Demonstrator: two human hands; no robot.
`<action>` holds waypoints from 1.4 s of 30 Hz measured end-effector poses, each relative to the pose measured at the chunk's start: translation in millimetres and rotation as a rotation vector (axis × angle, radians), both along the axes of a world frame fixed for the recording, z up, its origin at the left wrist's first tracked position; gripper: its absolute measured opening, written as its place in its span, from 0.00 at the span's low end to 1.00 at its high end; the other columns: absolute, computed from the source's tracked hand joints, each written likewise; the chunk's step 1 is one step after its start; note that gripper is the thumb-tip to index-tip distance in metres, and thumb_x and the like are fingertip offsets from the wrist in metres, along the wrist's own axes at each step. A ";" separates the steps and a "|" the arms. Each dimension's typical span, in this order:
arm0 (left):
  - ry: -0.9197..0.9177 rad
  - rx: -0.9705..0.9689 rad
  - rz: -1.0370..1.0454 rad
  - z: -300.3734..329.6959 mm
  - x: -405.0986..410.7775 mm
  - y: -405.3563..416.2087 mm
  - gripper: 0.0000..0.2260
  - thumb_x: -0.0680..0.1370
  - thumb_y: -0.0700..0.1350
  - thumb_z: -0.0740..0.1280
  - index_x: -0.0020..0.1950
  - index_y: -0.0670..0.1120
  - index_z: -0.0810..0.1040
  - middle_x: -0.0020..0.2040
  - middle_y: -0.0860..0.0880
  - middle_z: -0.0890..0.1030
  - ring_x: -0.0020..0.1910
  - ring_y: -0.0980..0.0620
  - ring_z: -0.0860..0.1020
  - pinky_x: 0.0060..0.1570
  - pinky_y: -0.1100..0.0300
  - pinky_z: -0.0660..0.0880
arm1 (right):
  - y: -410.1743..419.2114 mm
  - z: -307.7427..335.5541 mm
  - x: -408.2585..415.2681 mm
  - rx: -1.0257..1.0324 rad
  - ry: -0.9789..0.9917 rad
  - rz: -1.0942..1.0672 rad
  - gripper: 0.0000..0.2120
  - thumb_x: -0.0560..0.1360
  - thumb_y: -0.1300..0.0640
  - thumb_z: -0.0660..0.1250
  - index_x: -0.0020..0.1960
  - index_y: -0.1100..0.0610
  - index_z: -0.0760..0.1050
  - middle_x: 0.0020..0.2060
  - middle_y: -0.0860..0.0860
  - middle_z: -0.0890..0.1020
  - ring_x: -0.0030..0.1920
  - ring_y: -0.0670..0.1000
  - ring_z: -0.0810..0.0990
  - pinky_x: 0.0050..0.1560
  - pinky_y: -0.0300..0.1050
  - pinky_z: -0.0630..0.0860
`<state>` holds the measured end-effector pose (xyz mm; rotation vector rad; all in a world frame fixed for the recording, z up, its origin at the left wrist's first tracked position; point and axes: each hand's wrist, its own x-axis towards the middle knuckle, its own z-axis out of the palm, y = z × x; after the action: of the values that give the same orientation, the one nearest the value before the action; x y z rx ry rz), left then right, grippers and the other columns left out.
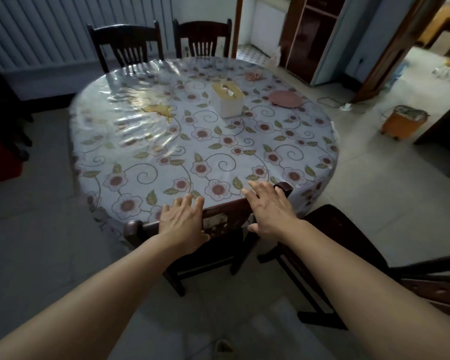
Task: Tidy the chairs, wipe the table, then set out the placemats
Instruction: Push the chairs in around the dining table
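A dark wooden chair stands tucked against the near edge of the round table, which has a floral cloth under clear plastic. My left hand lies over the left part of the chair's top rail with its fingers spread and straight. My right hand lies over the right part, fingers stretched toward the table and thumb on the near side of the rail. Neither hand is closed around the rail. A round pink placemat lies at the table's far right, with a smaller pink item behind it. A yellowish spill marks the plastic.
A white tissue box stands near the table's middle. Two dark chairs are pushed in at the far side. Another dark chair stands askew at my right. An orange bin is on the floor at the right, and a red object at the left.
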<state>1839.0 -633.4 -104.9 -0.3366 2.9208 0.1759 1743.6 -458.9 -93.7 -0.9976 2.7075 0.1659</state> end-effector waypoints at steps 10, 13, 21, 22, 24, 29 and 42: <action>0.121 0.133 -0.274 39.5 -8.2 108.8 0.37 0.71 0.58 0.68 0.74 0.48 0.55 0.72 0.47 0.62 0.71 0.44 0.61 0.67 0.47 0.61 | 111.6 31.2 52.4 0.011 0.070 -0.273 0.42 0.75 0.47 0.66 0.78 0.52 0.43 0.77 0.55 0.43 0.76 0.56 0.42 0.76 0.55 0.44; 0.118 0.168 -0.353 48.8 -10.0 150.4 0.35 0.74 0.59 0.65 0.74 0.48 0.54 0.73 0.47 0.61 0.71 0.44 0.60 0.66 0.47 0.61 | 155.7 34.7 59.5 0.011 0.110 -0.361 0.42 0.74 0.46 0.67 0.78 0.52 0.44 0.77 0.55 0.45 0.76 0.57 0.44 0.75 0.56 0.48; 0.087 0.164 -0.490 56.8 -38.3 265.9 0.33 0.75 0.60 0.62 0.74 0.49 0.55 0.74 0.47 0.62 0.72 0.44 0.60 0.68 0.47 0.59 | 268.9 40.8 53.5 -0.054 0.157 -0.510 0.41 0.74 0.46 0.67 0.77 0.53 0.47 0.77 0.55 0.49 0.76 0.56 0.47 0.75 0.54 0.50; 0.079 0.163 -0.495 56.2 -42.2 279.6 0.33 0.75 0.60 0.62 0.74 0.49 0.54 0.74 0.47 0.61 0.72 0.44 0.60 0.68 0.47 0.59 | 281.5 41.4 50.4 -0.060 0.162 -0.516 0.40 0.74 0.47 0.67 0.77 0.53 0.47 0.77 0.56 0.49 0.76 0.56 0.47 0.75 0.54 0.50; 0.069 0.168 -0.511 53.7 -52.0 315.3 0.33 0.75 0.60 0.62 0.75 0.48 0.54 0.74 0.46 0.62 0.72 0.44 0.60 0.68 0.47 0.59 | 314.4 41.2 42.3 -0.077 0.171 -0.532 0.36 0.76 0.50 0.64 0.77 0.53 0.48 0.77 0.56 0.49 0.76 0.56 0.47 0.75 0.53 0.50; 0.021 0.195 -0.547 41.3 -76.4 424.3 0.33 0.75 0.59 0.62 0.75 0.48 0.54 0.73 0.46 0.62 0.72 0.44 0.60 0.68 0.46 0.60 | 422.3 35.8 18.1 -0.057 0.182 -0.583 0.34 0.75 0.66 0.58 0.77 0.55 0.48 0.76 0.57 0.51 0.75 0.57 0.49 0.74 0.53 0.51; -0.192 0.155 -0.580 -15.2 -112.9 614.4 0.28 0.75 0.57 0.63 0.71 0.49 0.60 0.63 0.45 0.75 0.63 0.43 0.72 0.58 0.49 0.67 | 580.0 -31.2 -10.6 -0.059 -0.064 -0.671 0.40 0.78 0.59 0.61 0.77 0.49 0.35 0.75 0.50 0.33 0.76 0.53 0.36 0.75 0.54 0.45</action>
<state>1726.1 -19.0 -120.1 0.4867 2.6577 0.2580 1733.0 121.1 -124.9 -0.0641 2.8258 -0.0723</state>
